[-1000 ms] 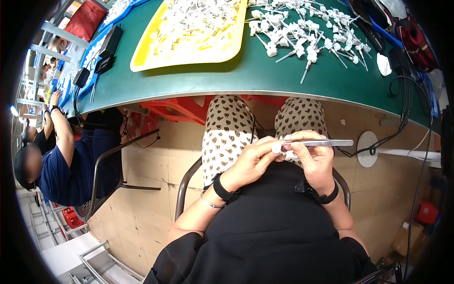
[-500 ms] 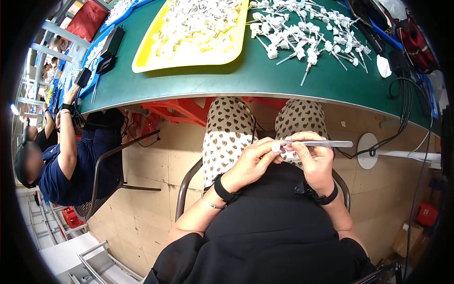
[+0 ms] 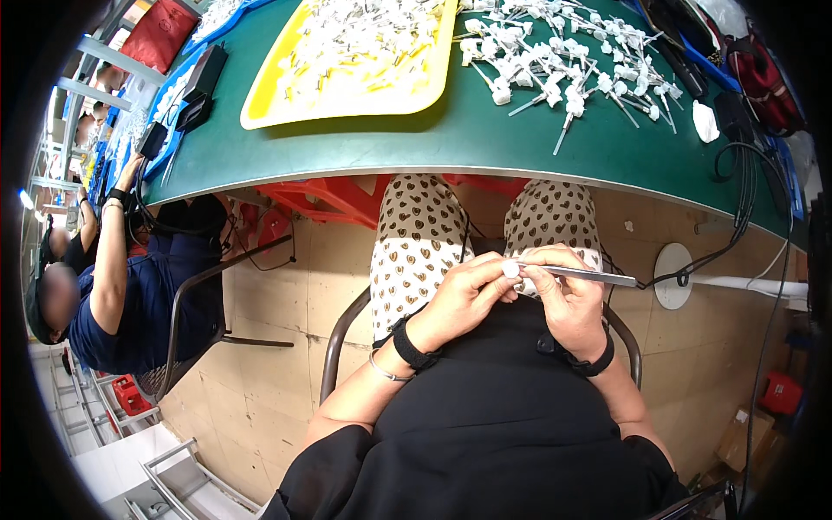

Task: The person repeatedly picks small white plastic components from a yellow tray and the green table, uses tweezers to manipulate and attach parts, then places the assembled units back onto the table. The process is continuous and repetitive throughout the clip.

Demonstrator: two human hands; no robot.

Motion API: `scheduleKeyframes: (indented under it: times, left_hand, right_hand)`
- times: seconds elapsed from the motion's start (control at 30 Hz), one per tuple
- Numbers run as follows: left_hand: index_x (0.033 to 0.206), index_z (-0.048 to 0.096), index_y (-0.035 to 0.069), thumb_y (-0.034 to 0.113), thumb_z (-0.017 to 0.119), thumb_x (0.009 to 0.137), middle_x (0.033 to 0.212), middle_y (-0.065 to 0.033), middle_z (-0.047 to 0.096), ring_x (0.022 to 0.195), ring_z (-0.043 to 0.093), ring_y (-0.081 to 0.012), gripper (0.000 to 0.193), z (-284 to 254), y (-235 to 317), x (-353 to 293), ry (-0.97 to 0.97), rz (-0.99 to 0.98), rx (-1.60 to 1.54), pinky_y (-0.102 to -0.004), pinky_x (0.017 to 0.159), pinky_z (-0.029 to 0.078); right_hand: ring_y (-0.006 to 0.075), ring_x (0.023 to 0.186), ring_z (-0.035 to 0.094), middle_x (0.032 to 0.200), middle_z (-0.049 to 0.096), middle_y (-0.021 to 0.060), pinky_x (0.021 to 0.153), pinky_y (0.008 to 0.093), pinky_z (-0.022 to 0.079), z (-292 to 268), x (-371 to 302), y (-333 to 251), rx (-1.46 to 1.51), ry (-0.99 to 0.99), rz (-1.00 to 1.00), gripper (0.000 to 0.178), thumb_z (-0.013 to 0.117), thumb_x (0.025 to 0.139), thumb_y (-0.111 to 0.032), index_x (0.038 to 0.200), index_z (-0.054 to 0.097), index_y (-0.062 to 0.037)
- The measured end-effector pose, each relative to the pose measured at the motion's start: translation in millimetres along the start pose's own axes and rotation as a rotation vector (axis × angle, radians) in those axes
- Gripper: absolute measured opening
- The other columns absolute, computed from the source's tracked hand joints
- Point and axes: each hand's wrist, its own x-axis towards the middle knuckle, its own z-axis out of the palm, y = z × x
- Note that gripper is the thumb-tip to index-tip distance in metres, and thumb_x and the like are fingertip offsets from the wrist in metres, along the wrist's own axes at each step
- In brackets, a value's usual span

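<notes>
Above my lap, my left hand (image 3: 466,295) pinches a small white plastic part (image 3: 510,270) between thumb and fingers. Close beside it, my right hand (image 3: 572,302) is closed on a slim, flat metal hand tool (image 3: 600,276). The tool's long end sticks out to the right past my fingers. Its working end lies at the white part, and my fingertips hide it, so I cannot tell its exact kind or whether it touches the part.
On the green table (image 3: 347,152) ahead stands a yellow tray (image 3: 347,110) full of small white parts. A loose pile of white parts with thin tubes (image 3: 555,74) lies right of it. Cables (image 3: 744,186) hang at the right edge. A co-worker (image 3: 130,295) sits at the left.
The metal tool has turned in my right hand and its free end has dipped slightly. The white part now shows more of its round face. My left hand has barely moved.
</notes>
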Motion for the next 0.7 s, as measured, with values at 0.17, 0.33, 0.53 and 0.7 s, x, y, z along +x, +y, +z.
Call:
scheduleKeyframes:
  times: [0.17, 0.33, 0.53, 0.7]
  left_hand:
    - [0.109, 0.068, -0.005, 0.001, 0.061, 0.1, 0.094, -0.009, 0.066, 0.077, 0.069, -0.0148, 0.014, 0.5, -1.8, -1.0, 0.023, 0.028, 0.043, -0.0255, 0.069, 0.057]
    - [0.11, 0.07, -0.004, 0.001, 0.063, 0.098, 0.091, -0.0087, 0.066, 0.074, 0.068, -0.0141, 0.014, 1.6, -0.3, -1.1, 0.066, 0.062, 0.081, -0.0253, 0.067, 0.056]
    - [0.11, 0.07, -0.004, 0.001, 0.064, 0.097, 0.09, -0.0084, 0.066, 0.072, 0.068, -0.0136, 0.015, 2.6, -1.4, -1.4, 0.09, 0.079, 0.119, -0.025, 0.065, 0.056]
    - [0.109, 0.071, -0.003, 0.001, 0.064, 0.097, 0.091, -0.0085, 0.066, 0.072, 0.068, -0.0136, 0.014, 2.1, -1.4, -1.7, 0.085, 0.088, 0.144, -0.0249, 0.065, 0.056]
  right_hand:
    - [0.024, 0.082, 0.068, 0.093, 0.07, 0.0113, 0.074, 0.033, 0.055, 1.4, 2.0, -3.3, -0.095, 0.018, -0.087, 0.009, 0.069, 0.092, -0.001, 0.1, 0.07, 0.0014]
    - [0.0254, 0.081, 0.068, 0.092, 0.071, 0.0113, 0.073, 0.0346, 0.055, 2.6, 3.1, -8.2, -0.161, 0.025, -0.147, 0.009, 0.07, 0.09, 0.001, 0.099, 0.07, 0.0016]
    - [0.0259, 0.081, 0.068, 0.092, 0.072, 0.0116, 0.073, 0.035, 0.055, 3.5, 5.6, -7.5, -0.185, 0.02, -0.213, 0.009, 0.071, 0.089, 0.002, 0.098, 0.07, 0.0018]
    - [0.0258, 0.082, 0.068, 0.092, 0.072, 0.0116, 0.073, 0.0346, 0.055, 3.8, 6.2, -9.1, -0.159, 0.012, -0.192, 0.009, 0.071, 0.088, 0.002, 0.098, 0.071, 0.0016]
